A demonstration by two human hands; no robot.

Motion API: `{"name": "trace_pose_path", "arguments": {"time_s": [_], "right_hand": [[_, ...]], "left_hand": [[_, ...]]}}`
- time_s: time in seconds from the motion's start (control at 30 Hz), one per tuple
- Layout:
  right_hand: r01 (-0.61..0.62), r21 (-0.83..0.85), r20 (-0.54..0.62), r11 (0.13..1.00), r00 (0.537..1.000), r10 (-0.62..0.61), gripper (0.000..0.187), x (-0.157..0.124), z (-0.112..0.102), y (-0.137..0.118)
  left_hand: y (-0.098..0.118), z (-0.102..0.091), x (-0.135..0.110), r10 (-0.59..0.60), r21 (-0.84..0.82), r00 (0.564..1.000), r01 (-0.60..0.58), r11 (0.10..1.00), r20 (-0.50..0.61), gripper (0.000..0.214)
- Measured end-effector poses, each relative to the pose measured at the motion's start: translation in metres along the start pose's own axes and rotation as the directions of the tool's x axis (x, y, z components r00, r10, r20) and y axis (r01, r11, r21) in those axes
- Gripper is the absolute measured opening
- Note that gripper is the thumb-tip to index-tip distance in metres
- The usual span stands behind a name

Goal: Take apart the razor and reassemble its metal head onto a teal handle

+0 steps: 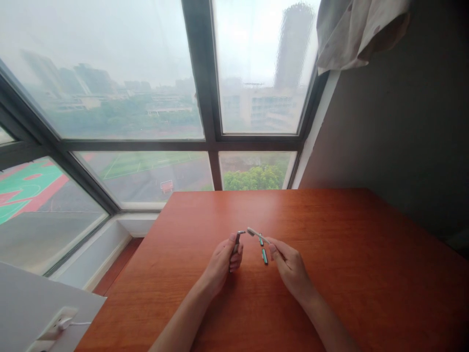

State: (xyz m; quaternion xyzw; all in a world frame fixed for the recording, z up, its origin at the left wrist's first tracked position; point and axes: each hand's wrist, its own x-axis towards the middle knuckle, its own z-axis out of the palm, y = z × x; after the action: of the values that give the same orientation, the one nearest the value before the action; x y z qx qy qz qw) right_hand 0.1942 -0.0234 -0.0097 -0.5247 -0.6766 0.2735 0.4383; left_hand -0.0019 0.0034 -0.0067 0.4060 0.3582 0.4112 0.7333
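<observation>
My left hand [224, 259] is wrapped round the dark handle of a razor [237, 239], whose small silvery head points up and to the right. In my right hand [289, 264] is a pale toothbrush [259, 235], pinched by its handle. The toothbrush's bristle end, dark on its underside, is close to the razor's head; a narrow gap seems to separate them. Between my hands on the table lie two small dark-and-green pieces that look like razor cartridges. The nearer cartridge [264, 256] is fully visible, while the farther cartridge [261, 240] is partly covered by the toothbrush.
Both hands are above a reddish-brown wooden table [348, 234]. Behind it stand framed windows [214, 145] overlooking sports courts and trees. A dark wall [370, 132] is on the right, with a curtain [355, 34] above. A wall socket with a plugged-in white cable [66, 323] is at lower left.
</observation>
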Motion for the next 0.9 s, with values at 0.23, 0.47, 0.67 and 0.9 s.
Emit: {"name": "trace_pose_path", "arguments": {"time_s": [0.23,0.47,0.67,0.9], "right_hand": [[0.069,0.035,0.025,0.997,0.997,-0.07,0.031,-0.0015,0.0019,0.0014],[0.071,-0.016,0.016,0.997,0.997,-0.071,0.027,-0.0008,-0.0007,0.0021],[0.09,0.037,-0.011,0.995,0.996,-0.089,0.027,-0.0032,0.0026,0.005],[0.1,-0.044,-0.004,0.994,0.995,-0.1,0.026,-0.0017,0.0008,0.0049]], "left_hand": [[-0.0019,-0.0001,0.0011,-0.083,0.032,0.996,0.082,0.996,0.03,0.047],[0.0017,0.0012,0.0,-0.08,-0.031,0.996,0.081,0.996,0.025,0.051],[-0.0012,0.0026,0.0025,-0.101,0.055,0.995,0.102,0.993,-0.021,0.054],[0.0004,0.004,0.001,-0.103,0.064,0.994,0.104,0.992,-0.019,0.056]]}}
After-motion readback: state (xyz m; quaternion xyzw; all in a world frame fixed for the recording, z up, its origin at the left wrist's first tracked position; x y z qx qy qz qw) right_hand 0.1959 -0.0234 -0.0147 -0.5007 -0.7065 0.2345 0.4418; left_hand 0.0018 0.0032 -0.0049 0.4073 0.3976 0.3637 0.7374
